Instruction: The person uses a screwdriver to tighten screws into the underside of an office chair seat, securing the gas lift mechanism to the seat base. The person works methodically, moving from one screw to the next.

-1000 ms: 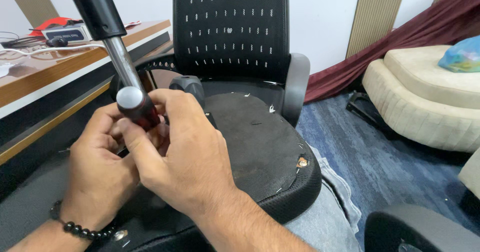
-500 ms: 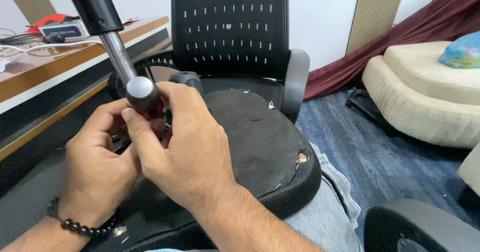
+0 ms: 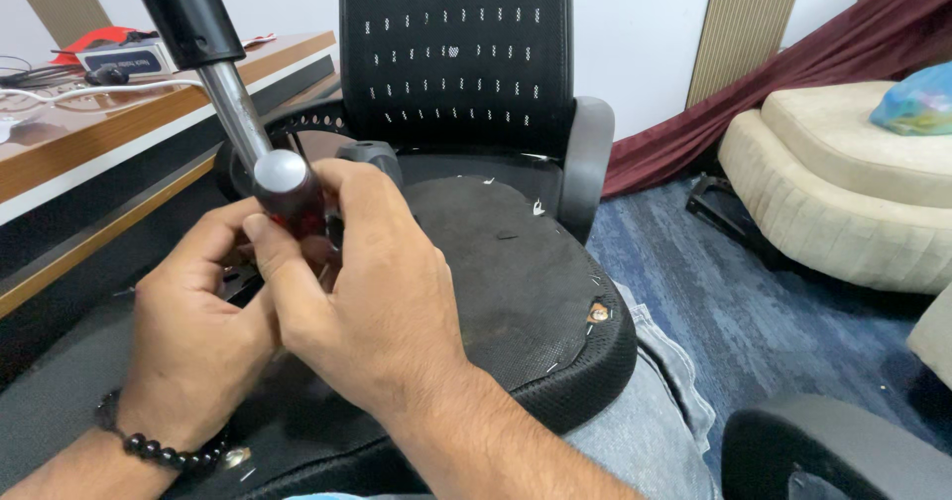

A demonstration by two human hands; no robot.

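Note:
My right hand point(image 3: 362, 297) grips a screwdriver point(image 3: 288, 197) with a dark red handle and a grey cap, its tip pointing down and hidden behind my fingers. My left hand point(image 3: 193, 326), with a black bead bracelet at the wrist, cups the spot beside the screwdriver against the underside of an upturned office chair seat point(image 3: 506, 282). What the left fingers pinch is hidden. The chair's gas lift, a metal rod point(image 3: 233, 113) in a black sleeve, rises at a slant just behind the screwdriver.
A black mesh office chair point(image 3: 456, 54) stands behind the seat. A wooden desk point(image 3: 119, 123) with cables runs along the left. A cream cushioned seat point(image 3: 843, 183) and a dark red cloth point(image 3: 793, 73) lie at the right on blue carpet. A black armrest point(image 3: 833, 450) sits at the bottom right.
The screwdriver handle has shifted slightly as my right hand turns around it. My left hand stays in the same spot.

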